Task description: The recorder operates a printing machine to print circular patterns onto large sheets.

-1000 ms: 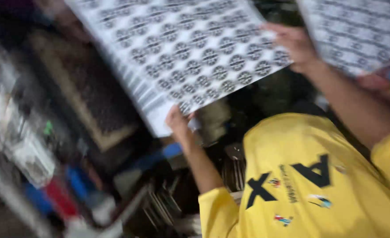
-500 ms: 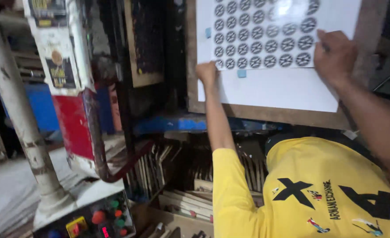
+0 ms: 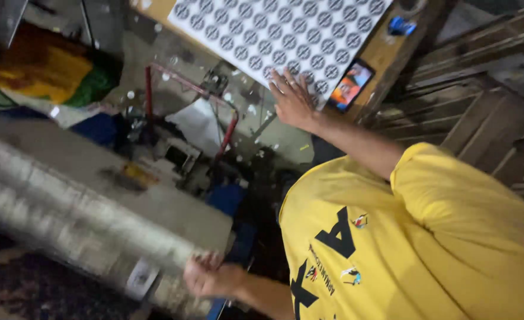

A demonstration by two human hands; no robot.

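My right hand [image 3: 294,98] lies flat, fingers spread, on the lower edge of a white sheet printed with rows of dark round emblems [image 3: 285,32]. The sheet rests on a wooden board [image 3: 386,56]. My left hand [image 3: 208,277] is low in the view, its fingers curled around the end of a large grey bar [image 3: 84,201], which is heavily blurred. My yellow shirt with black letters [image 3: 392,237] fills the lower right.
A phone with a lit colourful screen [image 3: 351,85] lies on the board beside the sheet, and a small blue object [image 3: 401,25] lies further up. A red metal frame [image 3: 149,89], yellow and green cloth [image 3: 48,71] and wooden slats [image 3: 481,118] surround the spot.
The view has swung round. Both hands held the sheet up against the board; now my left hand has dropped to the grey bar and my right hand rests flat on the sheet.
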